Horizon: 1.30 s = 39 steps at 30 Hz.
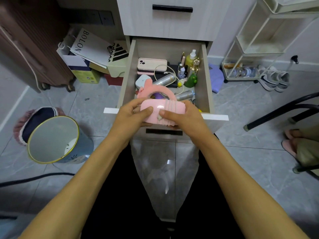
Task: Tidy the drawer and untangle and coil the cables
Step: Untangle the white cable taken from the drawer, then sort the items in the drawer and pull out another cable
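Two hands, left hand (pixel 133 114) and right hand (pixel 181 116), grasp one cable-wrapped pink device (pixel 160 110) over drawer (pixel 205 80).

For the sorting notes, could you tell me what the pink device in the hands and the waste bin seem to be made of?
Pink device: apparently glossy moulded plastic, given the sharp light reflection and rounded edges; a pink cable is coiled around it. Waste bin: probably metal or coated card, with a shiny gold rim, matte pale interior and blue printed outside.
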### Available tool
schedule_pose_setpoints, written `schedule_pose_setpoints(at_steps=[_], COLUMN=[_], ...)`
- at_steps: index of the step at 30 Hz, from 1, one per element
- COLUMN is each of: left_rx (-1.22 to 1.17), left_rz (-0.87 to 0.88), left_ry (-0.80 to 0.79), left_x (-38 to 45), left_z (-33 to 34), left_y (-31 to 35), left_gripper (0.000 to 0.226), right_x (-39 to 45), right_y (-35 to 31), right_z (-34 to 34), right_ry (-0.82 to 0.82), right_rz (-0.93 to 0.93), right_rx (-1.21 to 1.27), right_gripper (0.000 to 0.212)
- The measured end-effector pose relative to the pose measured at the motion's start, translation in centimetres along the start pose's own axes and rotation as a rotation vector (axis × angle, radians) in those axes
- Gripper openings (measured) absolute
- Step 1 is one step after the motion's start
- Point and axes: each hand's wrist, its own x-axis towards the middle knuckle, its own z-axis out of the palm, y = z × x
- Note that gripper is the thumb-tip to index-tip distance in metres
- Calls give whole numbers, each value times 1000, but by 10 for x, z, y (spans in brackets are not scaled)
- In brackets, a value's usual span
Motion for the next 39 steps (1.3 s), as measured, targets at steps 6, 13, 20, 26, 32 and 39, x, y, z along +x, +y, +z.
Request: schedule_pose_setpoints(at_steps=[6,13,20,26,32,39], left_rx=[351,1142,1690,1405,1350,1366], left_rz=[32,322,536,593,596,617], left_ry=[43,-132,-182,-97,-62,-47], left_x=[93,232,332,335,338,340], left_z=[-9,-15,-32,-37,-39,-38], left_y=[15,23,15,4,-3,-5], left_gripper=[18,24,22,13,13,13], right_x=[79,203,325,380,394,406], right_y=[-23,-20,-22,-27,-17,-5], right_z=[-16,-25,2,23,32,43], right_ry=[117,204,210,186,80,39], right_rz=[71,151,113,141,255,225], right_rx=[44,8,-91,-214,-252,-760], right_gripper=[27,26,72,41,33,73])
